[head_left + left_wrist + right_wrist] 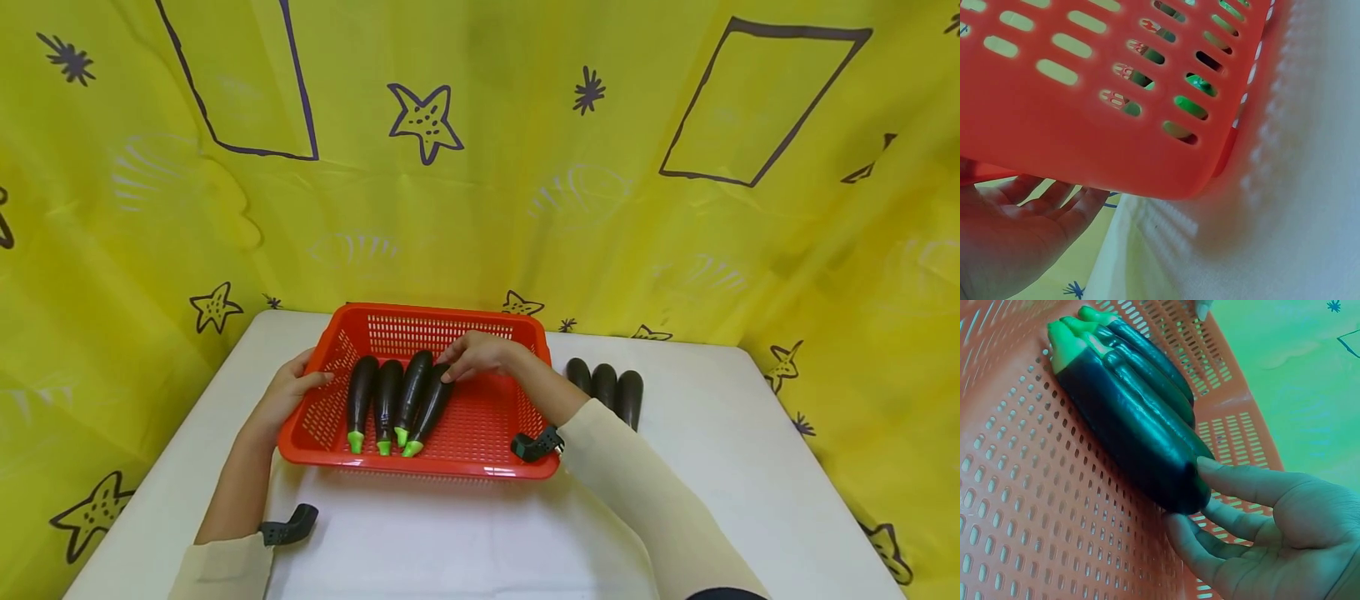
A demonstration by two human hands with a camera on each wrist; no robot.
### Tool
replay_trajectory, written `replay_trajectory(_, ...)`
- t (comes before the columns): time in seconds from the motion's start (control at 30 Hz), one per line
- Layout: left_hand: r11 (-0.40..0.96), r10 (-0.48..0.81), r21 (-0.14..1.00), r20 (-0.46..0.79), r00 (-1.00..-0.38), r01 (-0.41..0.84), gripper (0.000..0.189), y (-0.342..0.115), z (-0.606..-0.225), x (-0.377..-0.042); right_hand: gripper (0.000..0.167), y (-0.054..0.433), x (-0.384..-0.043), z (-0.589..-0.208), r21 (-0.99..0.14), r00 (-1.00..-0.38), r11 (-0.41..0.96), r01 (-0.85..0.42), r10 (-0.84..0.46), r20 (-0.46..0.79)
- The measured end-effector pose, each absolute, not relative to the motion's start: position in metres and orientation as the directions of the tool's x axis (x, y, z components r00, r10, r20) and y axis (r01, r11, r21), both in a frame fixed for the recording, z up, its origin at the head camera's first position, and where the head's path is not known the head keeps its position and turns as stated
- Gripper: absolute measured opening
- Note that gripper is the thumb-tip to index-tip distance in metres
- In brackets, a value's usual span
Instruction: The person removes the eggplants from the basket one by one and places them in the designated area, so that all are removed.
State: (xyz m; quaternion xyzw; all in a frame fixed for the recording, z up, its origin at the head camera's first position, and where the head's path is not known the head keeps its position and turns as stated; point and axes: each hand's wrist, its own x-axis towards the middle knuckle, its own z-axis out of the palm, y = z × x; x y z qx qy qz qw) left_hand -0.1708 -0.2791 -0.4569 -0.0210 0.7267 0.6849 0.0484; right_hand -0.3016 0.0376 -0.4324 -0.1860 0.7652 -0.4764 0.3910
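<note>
A red plastic basket (465,467) with slotted walls stands on the table. Inside its left half, several dark eggplants with green stem ends lie side by side, stems toward the person. My right hand (480,354) reaches in over the basket and holds the far, rounded end of the rightmost eggplant (431,408). In the right wrist view, thumb and fingers are around the end of that eggplant (1129,431). My left hand (288,392) grips the left rim, thumb over the edge; in the left wrist view its fingers lie against the outside of the basket (1085,144).
Three more dark eggplants (603,383) lie on the white table (720,467) just right of the basket, partly hidden by the right forearm. A yellow patterned curtain (480,225) hangs behind and at both sides. Each wrist wears a small black device (292,525).
</note>
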Motion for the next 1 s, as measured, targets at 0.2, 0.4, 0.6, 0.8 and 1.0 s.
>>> replay_trajectory(0.2,0.032,0.033,0.995,-0.099,-0.994,-0.098,0.060,-0.2785,-0.4584,-0.1703,0.033,0.0383,-0.3023,-0.4326,-0.877,-0.603,0.472,0.092,-0.674,-0.426)
replay_trajectory(0.4,0.035,0.035,0.995,-0.098,-0.995,-0.097,0.061,-0.2781,-0.4573,-0.1702,0.033,0.0368,-0.3006,-0.4312,-0.886,-0.609,0.439,0.147,-0.666,-0.431)
replay_trajectory(0.6,0.040,0.039,0.995,-0.089,-0.995,-0.087,0.060,-0.2780,-0.4562,-0.1695,0.042,0.0349,-0.3013,-0.4306,-0.896,-0.557,0.379,0.232,-0.703,-0.442)
replay_trajectory(0.8,0.046,0.041,0.995,-0.091,-0.995,-0.089,0.060,-0.2781,-0.4556,-0.1691,0.043,0.0339,-0.3009,-0.4303,-0.893,-0.499,0.375,0.250,-0.741,-0.450)
replay_trajectory(1.0,0.051,0.046,0.996,-0.080,-0.996,-0.077,0.060,-0.2780,-0.4546,-0.1683,0.038,0.0333,-0.3003,-0.4312,-0.886,-0.507,0.378,0.270,-0.726,-0.465)
